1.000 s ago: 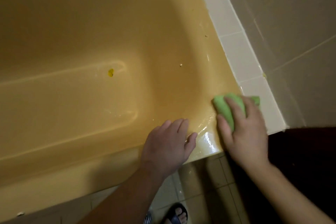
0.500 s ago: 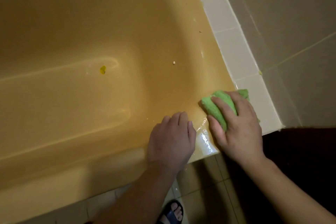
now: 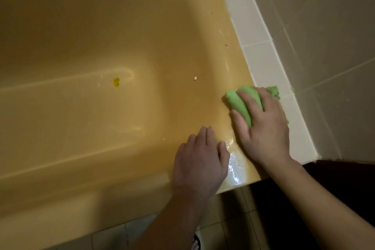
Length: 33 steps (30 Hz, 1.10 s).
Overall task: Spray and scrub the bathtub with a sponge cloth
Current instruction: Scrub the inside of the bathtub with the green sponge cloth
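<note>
At the near right corner of the glossy mustard-yellow bathtub (image 3: 101,36), your right hand (image 3: 263,128) is gripping a bunched lime-green sponge cloth (image 3: 240,100), fingers and thumb curling over it, pressing it onto the rim beside the white tiled ledge (image 3: 257,46). Your left hand (image 3: 200,160) is lying flat on the wet front rim, fingers straight, holding nothing.
</note>
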Motion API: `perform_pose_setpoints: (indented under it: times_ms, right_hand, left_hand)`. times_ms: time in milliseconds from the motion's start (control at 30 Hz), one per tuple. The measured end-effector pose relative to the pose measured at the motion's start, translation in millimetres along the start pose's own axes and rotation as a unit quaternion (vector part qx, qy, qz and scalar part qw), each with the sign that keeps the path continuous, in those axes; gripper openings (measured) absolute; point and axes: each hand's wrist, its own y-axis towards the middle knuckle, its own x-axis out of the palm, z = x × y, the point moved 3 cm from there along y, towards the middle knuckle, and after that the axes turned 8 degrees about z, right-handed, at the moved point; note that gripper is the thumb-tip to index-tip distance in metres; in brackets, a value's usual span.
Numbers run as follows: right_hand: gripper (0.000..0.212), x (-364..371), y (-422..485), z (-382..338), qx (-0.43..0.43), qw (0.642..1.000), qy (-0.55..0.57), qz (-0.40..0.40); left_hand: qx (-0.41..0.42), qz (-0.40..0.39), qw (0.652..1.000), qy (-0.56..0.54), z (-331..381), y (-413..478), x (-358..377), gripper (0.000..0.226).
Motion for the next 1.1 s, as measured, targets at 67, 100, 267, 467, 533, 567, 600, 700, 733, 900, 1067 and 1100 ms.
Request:
perform_pose_setpoints:
  times_ms: [67, 100, 267, 467, 533, 567, 600, 700, 733, 900, 1067, 1100]
  right_hand:
    - [0.048, 11, 36, 9, 0.035, 0.999, -0.029, 0.027]
    - [0.049, 18, 59, 11, 0.052, 0.997, -0.040, 0.036]
    - [0.049, 36, 84, -23, 0.005, 0.999, -0.041, -0.027]
    - [0.045, 57, 86, -52, -0.182, 0.964, -0.140, -0.131]
    - [0.048, 76, 133, -51, -0.173, 0.965, -0.155, -0.118]
    - [0.050, 81, 158, -47, -0.140, 0.975, -0.136, -0.105]
    - [0.052, 82, 179, -39, -0.092, 0.987, -0.104, -0.085]
    - [0.056, 73, 191, -25, 0.003, 0.998, -0.011, -0.054]
    - [0.055, 66, 178, -24, 0.000, 0.998, 0.001, -0.057]
    - [0.048, 46, 128, -16, -0.096, 0.992, 0.008, -0.080]
    - [0.051, 89, 217, -25, -0.072, 0.996, -0.029, -0.053]
    - [0.052, 94, 224, -27, -0.066, 0.996, -0.035, -0.053]
  left_hand:
    - [0.001, -0.005, 1.000, 0.002, 2, 1, -1, 0.055]
    - [0.002, -0.010, 1.000, 0.002, 4, 2, -1, 0.057]
    - [-0.010, -0.034, 0.999, -0.008, 10, 11, -2, 0.063]
    - [-0.025, -0.048, 0.998, -0.019, 14, 17, 1, 0.058]
    - [-0.026, -0.048, 0.998, -0.015, 14, 18, 5, 0.065]
    - [-0.024, -0.047, 0.998, -0.016, 14, 18, 7, 0.066]
    - [-0.021, -0.045, 0.999, -0.019, 14, 19, 9, 0.066]
    - [-0.035, -0.038, 0.998, -0.043, 15, 23, 12, 0.067]
    - [-0.042, -0.044, 0.997, -0.053, 16, 25, 12, 0.067]
    - [-0.085, -0.043, 0.991, -0.089, 23, 47, 17, 0.069]
    - [-0.171, -0.015, 0.974, -0.148, 32, 90, 19, 0.070]
    - [-0.186, -0.002, 0.970, -0.156, 33, 98, 21, 0.071]
